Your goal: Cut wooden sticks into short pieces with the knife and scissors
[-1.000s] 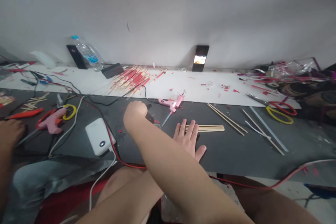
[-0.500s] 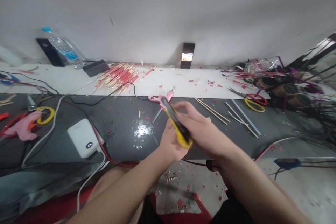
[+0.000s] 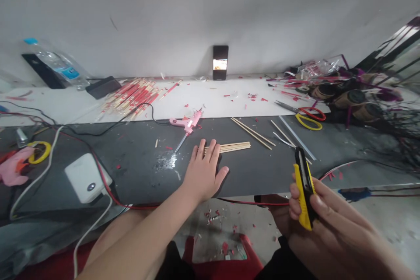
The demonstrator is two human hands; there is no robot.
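My left hand [image 3: 205, 173] lies palm down with fingers spread, its fingertips over the left end of a small bundle of wooden sticks [image 3: 234, 147] on the dark table. At the right, my right hand [image 3: 328, 210] is wrapped round a yellow and black utility knife [image 3: 305, 192], held upright above the table's front edge. I cannot make out any blade beyond its tip. A pink glue gun [image 3: 187, 123] with a glue stick in it lies just beyond my left hand. Two loose sticks [image 3: 252, 133] rest to the right of the bundle.
Red-and-yellow-handled scissors [image 3: 308, 118] lie at the right, near a clear glue stick [image 3: 297, 138]. Wrapped chopsticks [image 3: 134, 96] are piled at the back left. A phone [image 3: 220, 63] leans on the wall. A white power bank [image 3: 87, 178] and cables occupy the left side.
The hands have parted. My left hand has let go of the utility knife and come down flat on the sticks, while my right hand has carried the knife to the right.
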